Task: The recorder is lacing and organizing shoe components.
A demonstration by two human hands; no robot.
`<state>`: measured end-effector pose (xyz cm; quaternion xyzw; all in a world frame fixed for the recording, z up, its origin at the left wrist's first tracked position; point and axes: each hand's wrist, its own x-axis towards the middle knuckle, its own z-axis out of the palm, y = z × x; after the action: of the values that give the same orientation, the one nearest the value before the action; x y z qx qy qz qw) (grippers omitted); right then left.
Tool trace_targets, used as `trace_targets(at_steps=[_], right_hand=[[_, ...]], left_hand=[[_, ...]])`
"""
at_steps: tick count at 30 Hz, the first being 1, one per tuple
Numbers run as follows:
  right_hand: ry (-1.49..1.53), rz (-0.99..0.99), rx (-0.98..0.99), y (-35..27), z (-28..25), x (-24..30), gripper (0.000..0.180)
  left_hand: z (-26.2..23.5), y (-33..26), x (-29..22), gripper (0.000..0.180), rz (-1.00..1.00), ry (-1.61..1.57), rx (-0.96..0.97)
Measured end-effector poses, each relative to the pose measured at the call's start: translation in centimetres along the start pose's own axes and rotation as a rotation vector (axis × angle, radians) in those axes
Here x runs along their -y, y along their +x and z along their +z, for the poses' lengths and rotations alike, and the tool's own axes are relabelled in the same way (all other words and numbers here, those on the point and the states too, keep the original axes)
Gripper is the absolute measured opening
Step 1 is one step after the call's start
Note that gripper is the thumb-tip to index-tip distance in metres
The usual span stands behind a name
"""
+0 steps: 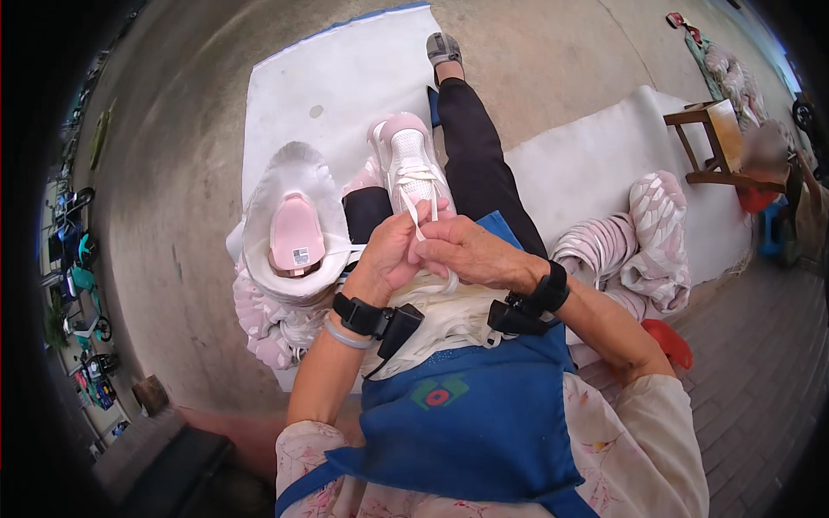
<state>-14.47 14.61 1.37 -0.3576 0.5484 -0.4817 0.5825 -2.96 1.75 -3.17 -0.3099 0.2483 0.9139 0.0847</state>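
A pink and white sneaker [409, 162] rests on my lap, toe pointing away. My left hand [390, 255] and my right hand [466, 250] meet just below its tongue, both pinching a white shoelace [416, 217] that runs up into the eyelets. A bundle of white laces [445, 315] lies across my blue apron [471, 414] under my wrists. Each wrist carries a black strap with a small black device. To my left a second sneaker [296, 231] stands on a pile, its pink insole facing up.
More pink and white sneakers [268, 319] are heaped at my left, others [639, 246] at my right. White sheets [345, 78] cover the concrete ground. A wooden stool [712, 138] stands far right, and a red object [669, 341] lies by my right elbow.
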Motion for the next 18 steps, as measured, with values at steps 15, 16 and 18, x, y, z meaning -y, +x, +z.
trace_targets(at_steps=[15,16,18], right_hand=[[0.026,0.11,-0.231,-2.0,-8.4,-0.6,0.032],[0.039,0.159,-0.234,-2.5,-9.1,-0.7,0.033],[0.077,0.186,-0.26,-2.9,-9.7,-0.4,0.034]], left_hand=[[-2.5,-11.7,-2.8,0.022,0.491,-0.096,-0.242],[-3.1,-12.7,-2.9,0.021,0.553,-0.154,-0.194],[-5.0,-15.7,-3.2,0.02,0.702,-0.234,-0.141]])
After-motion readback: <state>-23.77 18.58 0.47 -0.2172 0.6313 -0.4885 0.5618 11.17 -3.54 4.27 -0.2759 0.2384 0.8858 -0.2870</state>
